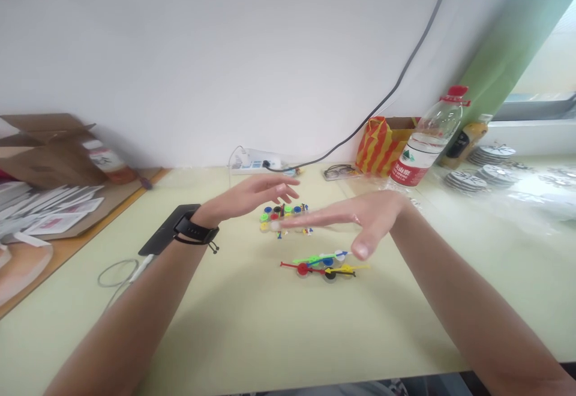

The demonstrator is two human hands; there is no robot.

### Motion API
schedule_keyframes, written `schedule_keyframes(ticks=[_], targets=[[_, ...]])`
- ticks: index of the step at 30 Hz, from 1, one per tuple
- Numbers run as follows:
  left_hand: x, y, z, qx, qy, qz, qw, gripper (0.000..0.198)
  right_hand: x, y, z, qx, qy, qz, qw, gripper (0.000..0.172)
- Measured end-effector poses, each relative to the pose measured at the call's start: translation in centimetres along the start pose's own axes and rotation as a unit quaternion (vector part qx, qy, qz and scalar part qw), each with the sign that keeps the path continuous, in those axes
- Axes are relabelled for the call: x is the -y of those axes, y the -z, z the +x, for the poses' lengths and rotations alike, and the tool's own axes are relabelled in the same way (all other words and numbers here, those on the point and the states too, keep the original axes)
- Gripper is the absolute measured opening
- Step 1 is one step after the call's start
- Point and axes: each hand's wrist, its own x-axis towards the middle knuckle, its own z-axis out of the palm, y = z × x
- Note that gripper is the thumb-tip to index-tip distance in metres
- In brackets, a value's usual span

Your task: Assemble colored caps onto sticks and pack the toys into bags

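Note:
My left hand hovers over the far part of the table with its fingers stretched out and nothing visible in it. A black band is on that wrist. My right hand reaches leftward, forefinger extended and thumb apart; its fingertip is at a small white disc, touching or just above, I cannot tell. That disc belongs to a cluster of small coloured discs and arrow pieces, partly hidden by the fingers. Nearer to me lie several arrow spinners on round bases, among them a red spinner and a yellow spinner.
A black phone with a white cable lies at left, beside cards and a cardboard box. A power strip is by the wall. At right stand a water bottle, a striped bag and stacked discs.

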Motion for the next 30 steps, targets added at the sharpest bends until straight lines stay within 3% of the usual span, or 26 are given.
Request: schedule_keyframes(ticks=[3,5,8,12,14,17,22,30], targets=[[-2.0,-1.0,-0.6,0.149,-0.015,-0.022,0.988,0.067,1.0,-1.1,0.7,0.054,-0.056,-0.083,0.993,0.107],[-2.7,-1.7,-0.8,0.217,-0.017,-0.005,0.976,0.081,1.5,-2.0,1.3,0.039,-0.101,-0.115,0.987,0.11],[-2.8,-2.5,-0.6,0.267,-0.015,0.037,0.963,0.105,1.9,-3.1,2.0,0.026,-0.121,-0.12,0.985,0.11],[-2.4,-3.1,0.0,0.303,-0.07,0.014,0.95,0.112,1.8,-3.4,1.9,0.028,-0.116,-0.12,0.986,0.11],[-2.3,-3.2,0.2,0.309,-0.096,-0.014,0.946,0.105,1.5,-3.1,1.7,0.012,-0.117,-0.135,0.984,0.112],[-2.1,-3.1,0.3,0.287,-0.077,-0.002,0.955,0.089,1.0,-2.7,1.3,-0.008,-0.092,-0.162,0.983,0.108],[-1.3,-2.2,0.3,0.241,-0.039,0.047,0.968,0.071,0.5,-1.7,1.0,-0.033,-0.047,-0.194,0.979,0.083],[0.1,-0.6,0.2,0.215,-0.017,0.014,0.976,0.058,0.6,-0.2,-0.1,-0.086,-0.014,-0.256,0.963,0.041]])
